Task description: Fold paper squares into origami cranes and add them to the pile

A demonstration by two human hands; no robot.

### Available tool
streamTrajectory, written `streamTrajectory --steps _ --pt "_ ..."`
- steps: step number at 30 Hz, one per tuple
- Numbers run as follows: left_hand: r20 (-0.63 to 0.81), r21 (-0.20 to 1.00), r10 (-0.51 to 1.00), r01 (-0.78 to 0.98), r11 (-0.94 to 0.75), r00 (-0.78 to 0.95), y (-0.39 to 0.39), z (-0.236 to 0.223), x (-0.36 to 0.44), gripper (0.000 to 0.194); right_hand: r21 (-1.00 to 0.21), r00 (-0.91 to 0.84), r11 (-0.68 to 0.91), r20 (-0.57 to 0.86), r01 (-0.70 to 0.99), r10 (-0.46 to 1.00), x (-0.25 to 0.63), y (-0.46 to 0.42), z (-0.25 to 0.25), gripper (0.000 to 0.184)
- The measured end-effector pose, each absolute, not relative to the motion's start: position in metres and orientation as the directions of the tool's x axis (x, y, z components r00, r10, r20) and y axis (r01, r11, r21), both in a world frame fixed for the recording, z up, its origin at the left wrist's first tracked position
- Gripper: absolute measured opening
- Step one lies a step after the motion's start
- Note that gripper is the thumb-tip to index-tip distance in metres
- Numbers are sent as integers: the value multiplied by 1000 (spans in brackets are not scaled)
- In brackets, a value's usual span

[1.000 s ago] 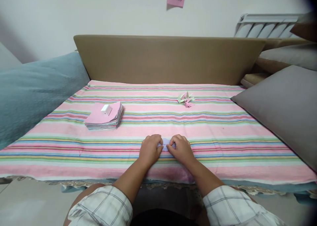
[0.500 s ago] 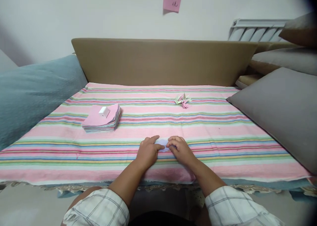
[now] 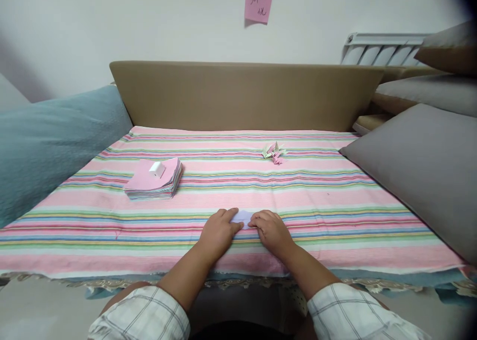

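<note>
In the head view, a small lavender paper (image 3: 243, 216) lies on a striped cloth (image 3: 208, 193), between the person's two hands, and serves as the landmark for all else. The left hand (image 3: 218, 232) is at the paper's left end, thumb and forefinger spread apart, the thumb along the near edge and the forefinger toward the far edge. The right hand (image 3: 273, 231) is at the paper's right end with its fingers bunched and the fingertips touching it; whether they pinch or only press the sheet is hard to make out.

Beyond the paper and well to its left sits a stack of coloured sheets (image 3: 139, 181), pink on top, bearing a white block (image 3: 157, 169). Beyond the paper and somewhat to its right is a cluster of folded pink and pale green paper pieces (image 3: 275, 152). Farther beyond it rises a brown backrest (image 3: 242, 96), with a pink note (image 3: 258, 3) on the wall above. A large grey cushion (image 3: 421, 166) leans well to the paper's right.
</note>
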State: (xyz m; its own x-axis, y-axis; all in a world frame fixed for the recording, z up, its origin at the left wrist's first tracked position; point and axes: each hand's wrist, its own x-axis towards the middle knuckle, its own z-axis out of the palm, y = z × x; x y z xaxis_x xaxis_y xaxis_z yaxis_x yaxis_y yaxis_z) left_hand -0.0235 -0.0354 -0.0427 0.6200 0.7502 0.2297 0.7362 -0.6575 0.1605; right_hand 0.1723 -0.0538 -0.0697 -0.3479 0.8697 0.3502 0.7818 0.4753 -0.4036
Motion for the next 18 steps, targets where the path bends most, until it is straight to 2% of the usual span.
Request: streamTrajectory --steps 3,8,12,18 --pt "229 197 771 748 -634 594 -36 -42 -26 23 -424 -366 513 382 747 849 176 -51 -72 32" --pt "213 166 792 778 -606 572 -33 -46 -33 23 -431 -390 574 445 696 806 179 -49 -74 32" --pt "225 175 806 791 -586 548 -31 -50 -41 24 -431 -361 564 467 705 807 178 -52 -74 31" --pt "405 187 761 769 -611 506 -40 -52 -39 21 -446 -341 526 432 724 835 176 -59 -66 29"
